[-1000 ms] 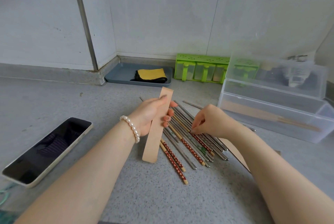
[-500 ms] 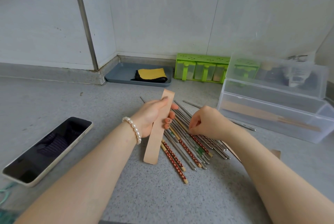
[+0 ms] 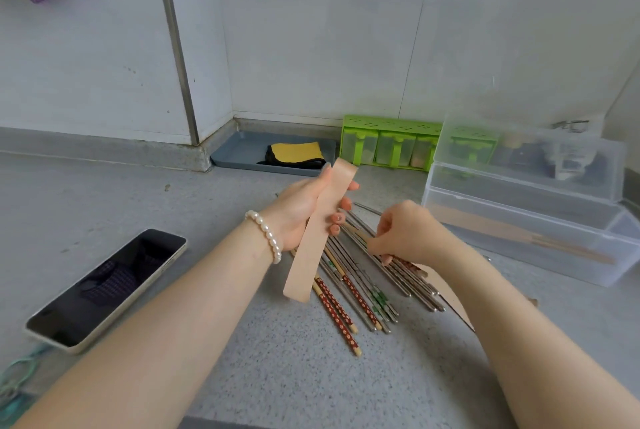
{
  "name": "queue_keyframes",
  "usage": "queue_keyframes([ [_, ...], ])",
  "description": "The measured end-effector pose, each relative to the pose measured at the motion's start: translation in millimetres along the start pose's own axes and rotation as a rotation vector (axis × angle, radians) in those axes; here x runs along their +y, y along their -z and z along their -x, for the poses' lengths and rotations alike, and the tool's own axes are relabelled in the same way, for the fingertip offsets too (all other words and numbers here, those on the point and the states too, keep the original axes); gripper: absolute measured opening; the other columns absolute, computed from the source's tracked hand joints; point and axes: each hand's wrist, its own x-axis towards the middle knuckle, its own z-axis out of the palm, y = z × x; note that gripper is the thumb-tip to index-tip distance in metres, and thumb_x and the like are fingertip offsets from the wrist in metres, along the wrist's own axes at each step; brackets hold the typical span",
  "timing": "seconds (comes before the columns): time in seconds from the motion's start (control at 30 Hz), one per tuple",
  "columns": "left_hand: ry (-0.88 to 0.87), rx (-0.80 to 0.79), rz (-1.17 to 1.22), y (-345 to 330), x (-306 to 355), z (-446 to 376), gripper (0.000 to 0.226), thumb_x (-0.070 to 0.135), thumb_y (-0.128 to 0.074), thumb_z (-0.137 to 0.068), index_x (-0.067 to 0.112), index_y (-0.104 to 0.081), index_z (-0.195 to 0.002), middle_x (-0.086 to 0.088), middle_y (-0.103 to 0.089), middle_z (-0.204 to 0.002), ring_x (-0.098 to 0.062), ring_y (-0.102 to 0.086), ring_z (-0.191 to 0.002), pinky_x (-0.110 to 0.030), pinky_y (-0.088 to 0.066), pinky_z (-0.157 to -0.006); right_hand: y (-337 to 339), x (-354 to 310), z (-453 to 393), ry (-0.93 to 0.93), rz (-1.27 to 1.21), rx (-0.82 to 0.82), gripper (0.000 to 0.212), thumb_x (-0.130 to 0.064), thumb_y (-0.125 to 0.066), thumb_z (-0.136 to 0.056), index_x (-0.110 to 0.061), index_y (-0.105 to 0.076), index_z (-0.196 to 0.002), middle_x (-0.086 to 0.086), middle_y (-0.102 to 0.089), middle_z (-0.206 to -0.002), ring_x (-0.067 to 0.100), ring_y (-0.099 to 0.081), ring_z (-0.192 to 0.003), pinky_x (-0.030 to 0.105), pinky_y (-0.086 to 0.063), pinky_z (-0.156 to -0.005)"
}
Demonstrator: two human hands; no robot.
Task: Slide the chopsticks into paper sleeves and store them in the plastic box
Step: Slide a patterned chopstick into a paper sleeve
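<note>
My left hand [image 3: 300, 210], with a pearl bracelet on the wrist, grips a tan paper sleeve [image 3: 317, 238] that hangs slanted above the counter. Below it lies a pile of chopsticks [image 3: 360, 286], some metal, some with red or green patterns. My right hand [image 3: 405, 233] rests on the pile with its fingers pinched around chopsticks; how many I cannot tell. The clear plastic box [image 3: 533, 241] stands open at the right and holds a sleeved pair. More tan sleeves [image 3: 450, 297] lie partly under my right forearm.
A phone [image 3: 107, 286] lies face up at the left. A grey tray [image 3: 242, 151] with a yellow and black cloth sits in the back corner. Green seasoning jars [image 3: 388, 144] stand by the wall. The box's raised lid [image 3: 526, 158] blocks the far right.
My left hand has lifted the sleeve slightly higher and towards the wall. My right hand has shifted a little left on the pile, still pinching chopsticks.
</note>
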Motion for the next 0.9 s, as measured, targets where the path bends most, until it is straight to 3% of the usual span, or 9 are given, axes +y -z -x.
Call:
queue_keyframes([
  [0.13,-0.073,0.025,-0.071,-5,14,3,0.044,0.037,-0.035,-0.099,0.003,-0.062,-0.099,-0.007,-0.06,-0.071,-0.011,-0.051,-0.053,-0.023,-0.047,-0.05,25,16,9,0.048,-0.518,0.137,0.02,0.003,-0.059,-0.079,-0.011,-0.067,-0.09,0.008,-0.062,-0.053,0.011,-0.041,-0.038,0.019,-0.037,-0.041],
  [0.23,-0.136,0.057,-0.128,-11,18,6,0.035,0.03,-0.037,-0.099,0.004,-0.061,-0.097,-0.009,-0.066,-0.076,-0.012,-0.056,-0.053,-0.023,-0.051,-0.051,40,22,19,0.146,-0.948,0.316,0.024,0.008,-0.05,-0.086,-0.006,-0.069,-0.082,0.008,-0.058,-0.048,0.012,-0.044,-0.036,0.018,-0.038,-0.038],
  [0.3,-0.174,0.063,-0.174,-14,17,7,0.027,0.023,-0.039,-0.099,0.005,-0.059,-0.098,-0.01,-0.067,-0.08,-0.012,-0.059,-0.053,-0.024,-0.051,-0.051,54,17,27,0.246,-1.213,0.391,0.026,0.004,-0.043,-0.09,-0.004,-0.066,-0.08,0.007,-0.066,-0.057,0.014,-0.059,-0.046,0.023,-0.048,-0.048],
  [0.37,-0.206,0.06,-0.23,-16,17,6,0.023,0.018,-0.039,-0.099,0.005,-0.059,-0.1,-0.01,-0.068,-0.081,-0.012,-0.061,-0.055,-0.024,-0.052,-0.053,70,12,35,0.402,-1.417,0.355,0.026,0.0,-0.037,-0.093,-0.005,-0.062,-0.089,0.006,-0.074,-0.079,0.02,-0.071,-0.072,0.025,-0.056,-0.065],
  [0.47,-0.256,0.045,-0.271,-19,18,4,0.019,0.011,-0.042,-0.098,0.003,-0.059,-0.102,-0.01,-0.07,-0.084,-0.015,-0.066,-0.066,-0.028,-0.057,-0.066,88,2,45,0.614,-1.477,0.368,0.016,-0.001,-0.047,-0.089,-0.01,-0.06,-0.095,0.004,-0.074,-0.097,0.024,-0.071,-0.092,0.031,-0.055,-0.083],
  [0.57,-0.287,0.044,-0.324,-20,19,3,0.014,0.007,-0.049,-0.094,0.001,-0.061,-0.099,-0.01,-0.072,-0.086,-0.02,-0.069,-0.08,-0.035,-0.055,-0.081,89,0,40,0.612,-1.602,0.507,0.014,-0.013,-0.047,-0.095,-0.011,-0.056,-0.084,0.003,-0.072,-0.07,0.014,-0.068,-0.063,0.026,-0.054,-0.069],
  [0.67,-0.301,0.056,-0.361,-22,19,7,0.007,0.004,-0.056,-0.089,0.001,-0.063,-0.091,-0.007,-0.072,-0.08,-0.018,-0.07,-0.075,-0.029,-0.057,-0.075,82,5,27,0.521,-1.727,0.612,0.032,-0.027,-0.036,-0.101,-0.011,-0.053,-0.078,0.0,-0.057,-0.046,0.013,-0.048,-0.042,0.024,-0.044,-0.057],
  [0.77,-0.321,0.073,-0.39,-20,17,10,0.006,0.003,-0.061,-0.085,0.001,-0.064,-0.09,-0.007,-0.072,-0.078,-0.018,-0.07,-0.073,-0.027,-0.057,-0.072,73,9,19,0.417,-1.715,0.638,0.04,-0.029,-0.031,-0.102,-0.012,-0.052,-0.073,-0.001,-0.044,-0.038,0.013,-0.033,-0.035,0.022,-0.038,-0.054],
  [0.9,-0.358,0.078,-0.418,-19,15,16,0.007,0.004,-0.063,-0.083,0.005,-0.066,-0.09,-0.01,-0.073,-0.083,-0.02,-0.071,-0.076,-0.027,-0.057,-0.072,63,12,19,0.406,-1.556,0.744,0.043,-0.027,-0.031,-0.103,-0.012,-0.051,-0.068,0.0,-0.042,-0.036,0.014,-0.031,-0.035,0.023,-0.038,-0.052],
])
